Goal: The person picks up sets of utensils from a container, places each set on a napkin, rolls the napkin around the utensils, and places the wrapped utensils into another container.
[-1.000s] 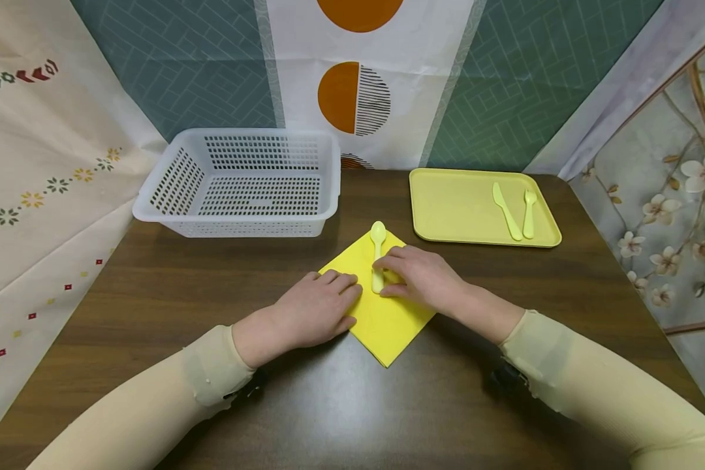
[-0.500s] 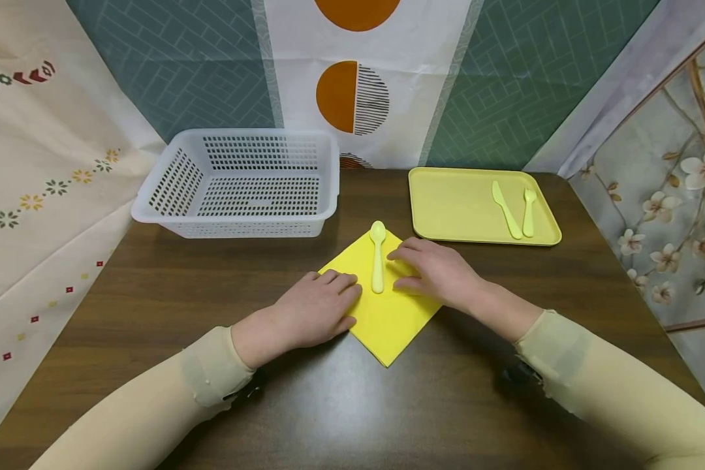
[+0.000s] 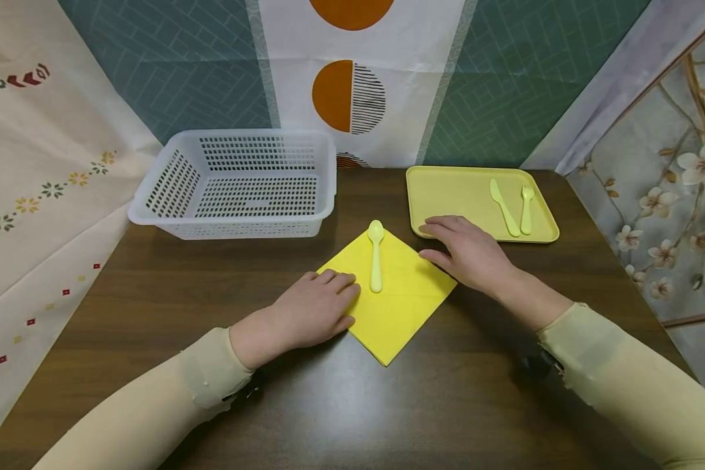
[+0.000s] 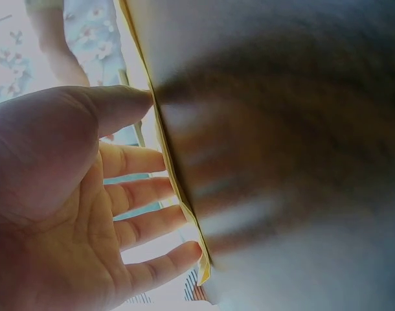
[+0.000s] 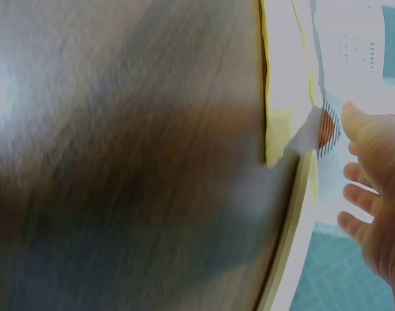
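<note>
A folded yellow napkin (image 3: 405, 287) lies cornerwise on the brown table, with a pale yellow spoon (image 3: 376, 258) on top, its bowl toward the back. My left hand (image 3: 309, 309) rests on the napkin's left edge, fingertips touching it; in the left wrist view, that hand's fingers (image 4: 142, 194) extend to the napkin's thin edge (image 4: 178, 175). My right hand (image 3: 472, 254) is raised above the table, between the napkin's right corner and the yellow tray (image 3: 446, 196), holding nothing. In the right wrist view its fingers (image 5: 361, 197) are spread and relaxed.
On the tray lie a pale yellow knife (image 3: 505, 209) and fork (image 3: 526, 210). A white perforated plastic basket (image 3: 241, 225) stands at the back left. Patterned cloths (image 3: 211, 65) hang behind and beside the table (image 3: 476, 391).
My right hand has let go of the spoon and moved right, off the napkin toward the tray. The spoon stays on the napkin, and my left hand has kept its place.
</note>
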Demonstrator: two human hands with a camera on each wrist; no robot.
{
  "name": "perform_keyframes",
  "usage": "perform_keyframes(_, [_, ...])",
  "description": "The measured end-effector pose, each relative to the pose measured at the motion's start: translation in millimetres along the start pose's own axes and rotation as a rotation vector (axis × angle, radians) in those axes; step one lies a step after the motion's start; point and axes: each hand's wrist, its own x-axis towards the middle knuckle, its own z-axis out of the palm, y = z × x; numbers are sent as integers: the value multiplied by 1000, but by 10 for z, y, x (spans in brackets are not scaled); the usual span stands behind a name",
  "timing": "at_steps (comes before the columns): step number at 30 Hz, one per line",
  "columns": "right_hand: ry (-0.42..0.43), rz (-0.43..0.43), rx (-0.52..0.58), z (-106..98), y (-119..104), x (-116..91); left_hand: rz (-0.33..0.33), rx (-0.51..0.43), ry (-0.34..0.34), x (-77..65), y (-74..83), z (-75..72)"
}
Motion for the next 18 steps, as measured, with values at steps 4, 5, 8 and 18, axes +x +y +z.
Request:
perform_keyframes(4, [7, 16, -19, -46, 74, -14, 2, 6, 7, -1, -2, 6])
perform_keyframes(5, [12, 20, -24, -54, 97, -19, 2, 7, 7, -2, -2, 5])
perform_keyframes(8, [32, 29, -41, -78, 166, -39, 2, 11, 11, -6, -1, 5])
perform_keyframes(18, [42, 103, -86, -174, 427, -108, 4, 8, 10, -2, -7, 28])
